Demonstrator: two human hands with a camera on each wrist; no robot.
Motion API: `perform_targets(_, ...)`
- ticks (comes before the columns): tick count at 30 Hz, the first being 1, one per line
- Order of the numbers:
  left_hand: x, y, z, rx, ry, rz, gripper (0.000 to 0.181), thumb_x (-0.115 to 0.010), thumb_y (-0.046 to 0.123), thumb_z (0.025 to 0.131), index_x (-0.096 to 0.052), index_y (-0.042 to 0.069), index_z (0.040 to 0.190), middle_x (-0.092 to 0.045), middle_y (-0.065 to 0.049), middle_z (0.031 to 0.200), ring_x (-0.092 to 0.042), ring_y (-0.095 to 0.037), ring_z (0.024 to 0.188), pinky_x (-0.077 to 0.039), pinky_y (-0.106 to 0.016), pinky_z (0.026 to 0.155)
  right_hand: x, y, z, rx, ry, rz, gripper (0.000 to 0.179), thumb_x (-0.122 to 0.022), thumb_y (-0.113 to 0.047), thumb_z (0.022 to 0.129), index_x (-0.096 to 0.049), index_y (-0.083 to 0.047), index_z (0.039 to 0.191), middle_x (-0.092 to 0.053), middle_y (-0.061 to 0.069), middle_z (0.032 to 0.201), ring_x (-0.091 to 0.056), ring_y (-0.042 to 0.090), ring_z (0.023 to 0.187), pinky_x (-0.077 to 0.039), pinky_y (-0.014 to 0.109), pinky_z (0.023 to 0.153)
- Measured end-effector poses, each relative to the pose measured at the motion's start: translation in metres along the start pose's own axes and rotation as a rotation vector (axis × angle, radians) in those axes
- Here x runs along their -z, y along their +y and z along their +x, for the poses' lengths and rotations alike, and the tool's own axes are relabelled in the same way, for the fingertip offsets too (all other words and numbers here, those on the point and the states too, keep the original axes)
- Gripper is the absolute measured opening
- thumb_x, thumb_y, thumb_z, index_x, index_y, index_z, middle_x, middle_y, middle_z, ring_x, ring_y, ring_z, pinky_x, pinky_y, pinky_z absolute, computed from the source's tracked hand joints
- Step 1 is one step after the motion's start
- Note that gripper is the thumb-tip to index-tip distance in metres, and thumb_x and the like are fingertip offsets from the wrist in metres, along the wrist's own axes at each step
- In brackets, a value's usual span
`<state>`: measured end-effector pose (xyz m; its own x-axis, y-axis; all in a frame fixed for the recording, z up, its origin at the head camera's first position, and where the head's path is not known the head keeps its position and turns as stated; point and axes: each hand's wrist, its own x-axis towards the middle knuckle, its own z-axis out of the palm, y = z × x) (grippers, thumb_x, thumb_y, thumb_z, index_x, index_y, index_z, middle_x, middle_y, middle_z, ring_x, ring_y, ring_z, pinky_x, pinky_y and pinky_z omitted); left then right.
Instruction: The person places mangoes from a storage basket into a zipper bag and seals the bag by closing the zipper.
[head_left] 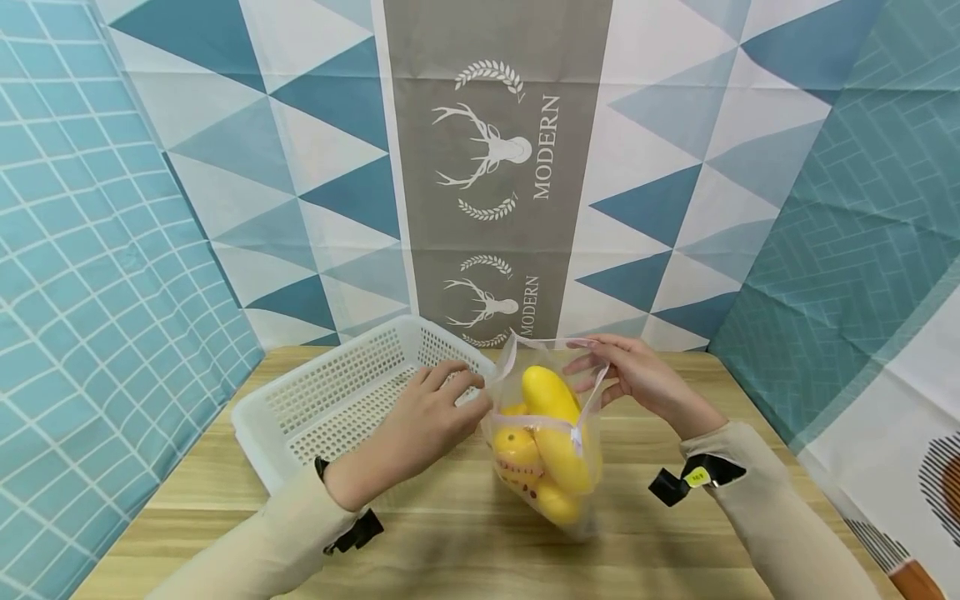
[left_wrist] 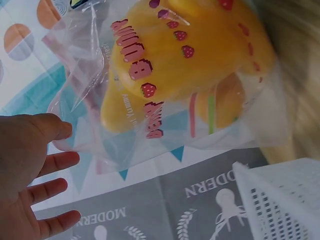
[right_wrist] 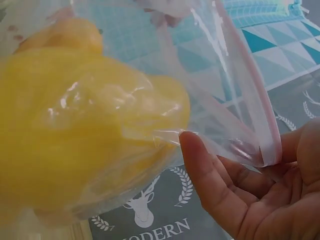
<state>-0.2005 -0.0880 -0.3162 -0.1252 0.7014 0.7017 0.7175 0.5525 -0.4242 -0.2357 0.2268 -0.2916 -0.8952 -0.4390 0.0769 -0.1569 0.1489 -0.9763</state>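
A clear zip bag (head_left: 592, 521) printed with strawberries and pink lettering hangs upright over the table. Inside it are a long yellow fruit (head_left: 550, 393) that looks like a mango, a round orange-yellow fruit (head_left: 517, 447) and other yellow pieces. At the bag's left rim, my left hand (head_left: 427, 417) pinches the plastic between thumb and forefinger, its other fingers spread apart. My right hand (head_left: 637, 375) holds the opposite top corner, with some fingers showing through the film. Between the hands the bag's mouth gapes. In the right wrist view the yellow fruit (right_wrist: 90, 115) fills the left side.
A white perforated plastic basket (head_left: 255, 421) stands on the wooden table (head_left: 420, 542), left of the bag and partly behind my left forearm. Patterned cloth (head_left: 495, 150) hangs behind the table, with blue tiled-pattern cloth (head_left: 82, 250) at the left side.
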Motion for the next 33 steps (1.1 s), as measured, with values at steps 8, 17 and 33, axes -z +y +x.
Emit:
perform_targets(8, 0.0, -0.01, 0.017, -0.016, 0.036, 0.026, 0.027, -0.084, 0.014, 0.074, -0.065, 0.018, 0.093, -0.065, -0.006, 0.102, -0.06, -0.031, 0.102, -0.049, -0.039, 0.066, -0.001, -0.005, 0.01, 0.002, 0.054, -0.114, 0.047, -0.042, -0.026, 0.107, -0.047, 0.005, 0.142, -0.068, 0.021, 0.113, -0.071, 0.019, 0.082, -0.059, 0.04, 0.065)
perform_targets(17, -0.002, -0.015, 0.031, -0.022, 0.008, 0.032, 0.024, -0.083, 0.014, 0.077, -0.065, 0.018, 0.093, -0.063, -0.006, 0.106, -0.056, -0.03, 0.106, -0.047, -0.038, 0.068, -0.003, -0.01, 0.018, 0.05, 0.037, -0.216, 0.045, -0.043, -0.024, 0.107, -0.048, 0.007, 0.139, -0.069, 0.024, 0.107, -0.072, 0.022, 0.082, -0.058, 0.036, 0.062)
perform_targets(33, -0.018, -0.012, 0.035, -0.061, 0.046, 0.053, 0.015, -0.075, 0.013, 0.078, -0.065, 0.018, 0.088, -0.061, 0.0, 0.092, -0.059, -0.024, 0.099, -0.047, -0.033, 0.068, -0.019, -0.01, 0.03, -0.003, -0.025, -0.211, 0.036, -0.043, -0.018, 0.106, -0.056, 0.006, 0.129, -0.072, 0.02, 0.098, -0.069, 0.025, 0.078, -0.057, 0.037, 0.062)
